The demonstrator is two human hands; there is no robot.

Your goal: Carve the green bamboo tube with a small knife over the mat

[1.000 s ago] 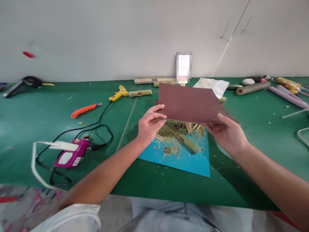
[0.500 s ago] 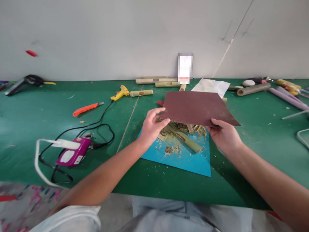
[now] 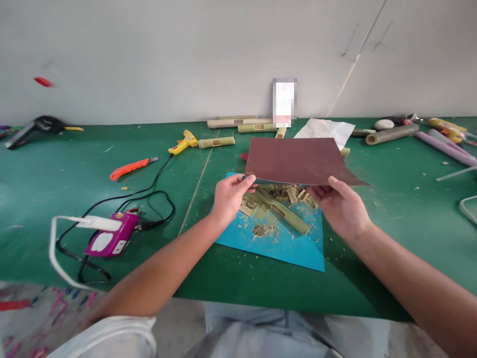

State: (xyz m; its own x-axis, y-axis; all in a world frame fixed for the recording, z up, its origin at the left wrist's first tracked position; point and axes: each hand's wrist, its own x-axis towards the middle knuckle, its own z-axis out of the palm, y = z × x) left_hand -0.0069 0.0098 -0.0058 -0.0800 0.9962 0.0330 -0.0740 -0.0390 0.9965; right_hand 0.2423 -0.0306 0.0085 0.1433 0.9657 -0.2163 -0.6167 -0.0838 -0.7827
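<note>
Held brown sheet (image 3: 298,161), ctr frame, pinched along near edge in L hand (image 3: 230,198) & R hand (image 3: 343,206), set apart; prob. risked scattering shavings (image 3: 258,230) below if dipped.

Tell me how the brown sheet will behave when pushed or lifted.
The brown sheet is probably light, its edge looking thin. It seems fairly stiff: gripped along its near edge by the left hand and the right hand, it spreads out nearly flat. Its right edge curves, so it may bend if pushed.
</note>
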